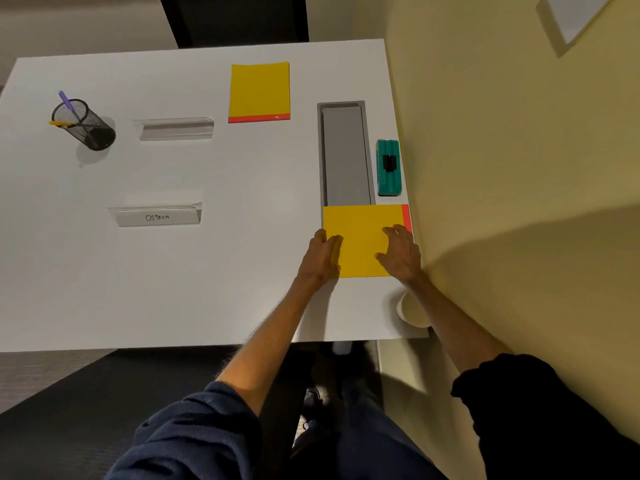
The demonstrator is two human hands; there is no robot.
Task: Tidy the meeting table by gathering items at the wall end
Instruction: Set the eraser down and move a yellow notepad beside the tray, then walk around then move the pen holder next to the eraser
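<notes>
A yellow pad [363,237] is being squared up at the wall [502,150] end of the table [207,289], its red strip right against the wall and its far edge lapping over the near end of the grey tray [346,154]. That tray is the handy landmark here.

The left hand [320,256] is laid flat on the pad's outer edge, fingers loosely spread, nothing gripped. The right hand [401,252] is pressed palm-down on the wall-side half, fingers splayed, nothing held either. So the pad is pinned, not lifted.

The eraser [388,168] is tucked between tray and wall, so that one looks done. A second pad [259,91] sits beyond the tray's far outer corner, two nameplates [157,216] [176,128] are well out from the tray, and the pen cup [83,124] is furthest of all. Most of the gathering is probably yet to be done.

What could be messed up from here:
- A paper cup [412,310] is parked just under the right forearm, near the table edge. It could easily be clipped and knocked off if that arm is pulled back carelessly.
- The pad could be shoved further over the tray, leaving it rocking on the rim.
- The pen cup looks top-heavy with pens leaning out, so it may get tipped if dragged rather than carried.
</notes>
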